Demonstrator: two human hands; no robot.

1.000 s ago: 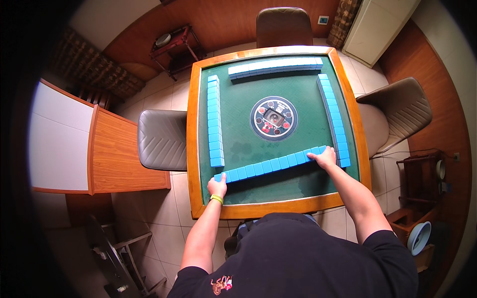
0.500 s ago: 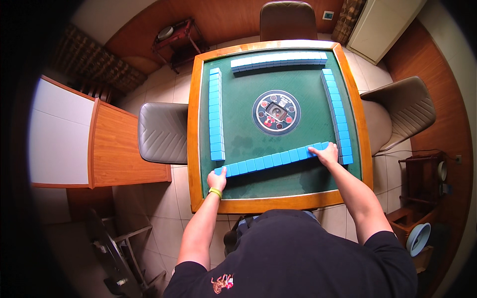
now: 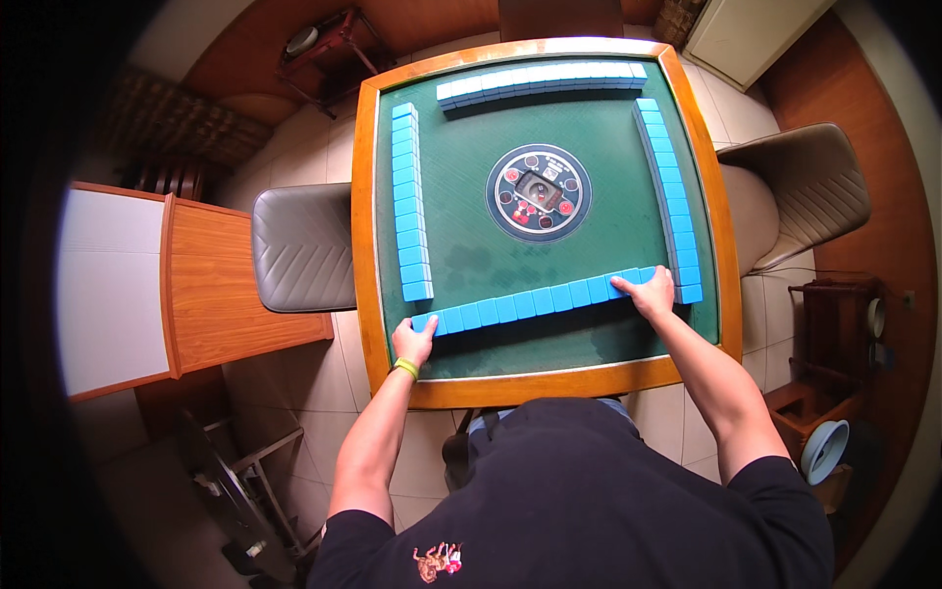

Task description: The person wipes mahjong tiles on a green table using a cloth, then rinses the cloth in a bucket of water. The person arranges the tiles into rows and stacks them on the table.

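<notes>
A long row of blue-backed mahjong tiles (image 3: 535, 302) lies slantwise across the near part of the green table top, its right end farther from me than its left. My left hand (image 3: 414, 341) grips the left end, thumb on top and a yellow-green band on the wrist. The right end is in my right hand (image 3: 648, 293), its thumb lying along the tile tops and its fingers round the end. Three more rows stand on the felt: a left row (image 3: 405, 201), a far row (image 3: 545, 86) and a right row (image 3: 669, 191). My right hand is close beside the right row's near end.
A round control panel (image 3: 539, 192) sits mid-table. The table has a raised wooden rim (image 3: 549, 385). Grey chairs stand at the left (image 3: 304, 245) and right (image 3: 805, 191), with a dark chair (image 3: 559, 18) beyond. A wooden cabinet (image 3: 240, 285) is at far left.
The whole view has shifted, so the table appears higher and larger. Both hands keep hold of the row's ends, and its place among the other rows looks nearly the same.
</notes>
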